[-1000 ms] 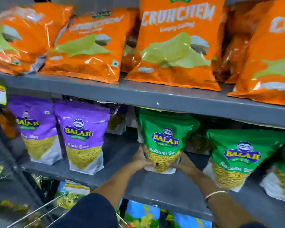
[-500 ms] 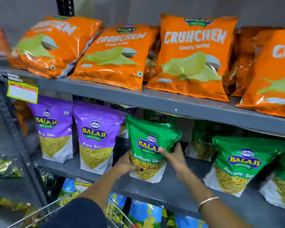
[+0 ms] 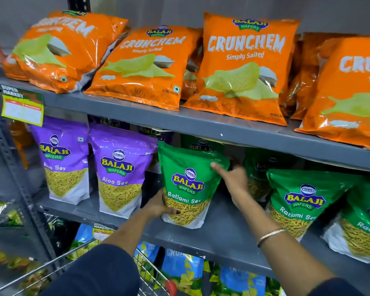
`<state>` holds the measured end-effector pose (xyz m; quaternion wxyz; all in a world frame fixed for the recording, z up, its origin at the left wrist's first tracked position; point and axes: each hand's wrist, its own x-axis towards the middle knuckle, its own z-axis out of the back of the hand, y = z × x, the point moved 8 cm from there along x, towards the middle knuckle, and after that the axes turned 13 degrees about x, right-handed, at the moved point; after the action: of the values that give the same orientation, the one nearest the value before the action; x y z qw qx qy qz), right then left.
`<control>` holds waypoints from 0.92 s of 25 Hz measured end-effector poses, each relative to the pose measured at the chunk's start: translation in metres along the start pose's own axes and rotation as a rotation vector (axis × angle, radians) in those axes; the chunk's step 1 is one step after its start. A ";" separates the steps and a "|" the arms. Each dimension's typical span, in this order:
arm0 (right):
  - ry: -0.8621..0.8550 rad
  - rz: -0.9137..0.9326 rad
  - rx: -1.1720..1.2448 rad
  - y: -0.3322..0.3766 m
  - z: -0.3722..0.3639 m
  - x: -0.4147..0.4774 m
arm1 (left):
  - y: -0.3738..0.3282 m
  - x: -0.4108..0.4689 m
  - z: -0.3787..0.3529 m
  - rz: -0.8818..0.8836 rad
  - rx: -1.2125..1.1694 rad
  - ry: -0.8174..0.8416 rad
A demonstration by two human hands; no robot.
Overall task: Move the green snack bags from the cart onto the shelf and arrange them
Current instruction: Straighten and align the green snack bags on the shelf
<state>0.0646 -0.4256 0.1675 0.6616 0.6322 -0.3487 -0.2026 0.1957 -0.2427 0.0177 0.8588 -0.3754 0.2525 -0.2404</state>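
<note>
A green Ratlami Sev snack bag (image 3: 187, 182) stands upright on the grey middle shelf (image 3: 222, 236), just right of the purple bags. My left hand (image 3: 158, 207) grips its lower left corner, thumb on the front. My right hand (image 3: 233, 178) holds its upper right edge, with the thumb across the front and the fingers behind. More green bags stand to the right: one (image 3: 301, 201) at the front, another (image 3: 363, 231) at the frame edge, and one (image 3: 256, 178) further back. The wire cart (image 3: 147, 265) shows at the bottom left.
Two purple Aloo Sev bags (image 3: 120, 171) stand left of the held bag. Orange Crunchem bags (image 3: 244, 67) fill the upper shelf, whose front edge (image 3: 201, 127) overhangs the green bags. A bare stretch of shelf lies between the held bag and the green bags to its right.
The green bag has slid left along the shelf toward the purple bags. My right hand has risen from the bag's base to its upper right edge.
</note>
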 end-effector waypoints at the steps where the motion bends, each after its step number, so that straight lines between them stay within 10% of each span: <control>1: 0.099 -0.114 -0.033 -0.027 -0.005 -0.009 | 0.003 0.002 -0.002 -0.004 0.010 0.014; 4: 0.374 -0.373 -0.111 -0.100 -0.023 -0.044 | 0.015 0.009 -0.006 -0.003 0.018 0.004; 18: 0.244 -0.319 -0.140 -0.144 -0.024 -0.050 | 0.017 -0.007 -0.002 0.006 0.131 -0.012; 23: 0.309 -0.374 -0.261 -0.160 0.000 -0.050 | 0.034 -0.021 -0.010 0.347 0.501 0.397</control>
<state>0.0590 -0.4089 0.0008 0.7338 0.6185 -0.0921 -0.2656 0.1811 -0.2148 -0.0084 0.8863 -0.0506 0.4077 -0.2136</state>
